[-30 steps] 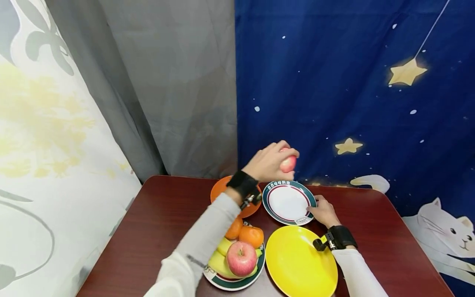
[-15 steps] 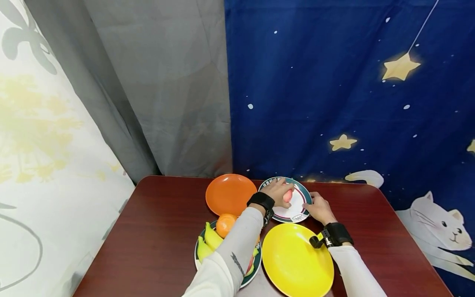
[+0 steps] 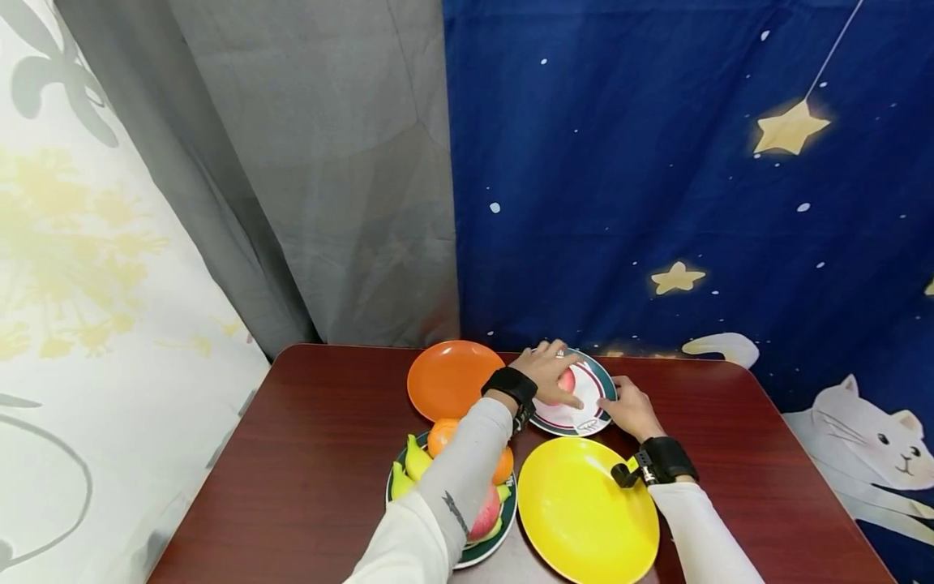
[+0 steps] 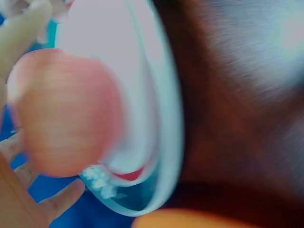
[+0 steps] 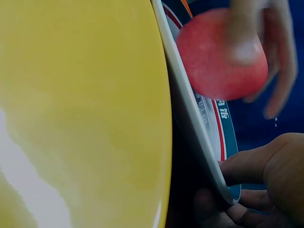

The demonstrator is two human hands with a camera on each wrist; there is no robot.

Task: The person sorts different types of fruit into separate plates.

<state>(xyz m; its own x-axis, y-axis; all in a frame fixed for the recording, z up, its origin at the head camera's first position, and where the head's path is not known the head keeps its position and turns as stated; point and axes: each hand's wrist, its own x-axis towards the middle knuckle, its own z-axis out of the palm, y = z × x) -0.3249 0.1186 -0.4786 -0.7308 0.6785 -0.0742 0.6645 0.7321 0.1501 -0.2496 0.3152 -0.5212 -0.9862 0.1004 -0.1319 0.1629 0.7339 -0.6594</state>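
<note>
A red apple sits on the white plate with a dark green rim at the back of the table. My left hand hovers around the apple with its fingers and thumb spread. In the left wrist view, the apple looks blurred, and the fingers stand out around it. My right hand holds the same plate at its right edge; the right wrist view has the thumb on top of the rim and fingers beneath.
An orange plate is at the back left, a yellow plate in front. Left of the yellow plate, a green-rimmed plate bears bananas, oranges and another apple, partly hidden by my left sleeve. Curtains hang behind the table.
My left hand has brought the apple down from above onto the green-rimmed plate, and its fingers have spread away from it. My right hand keeps holding the plate's edge.
</note>
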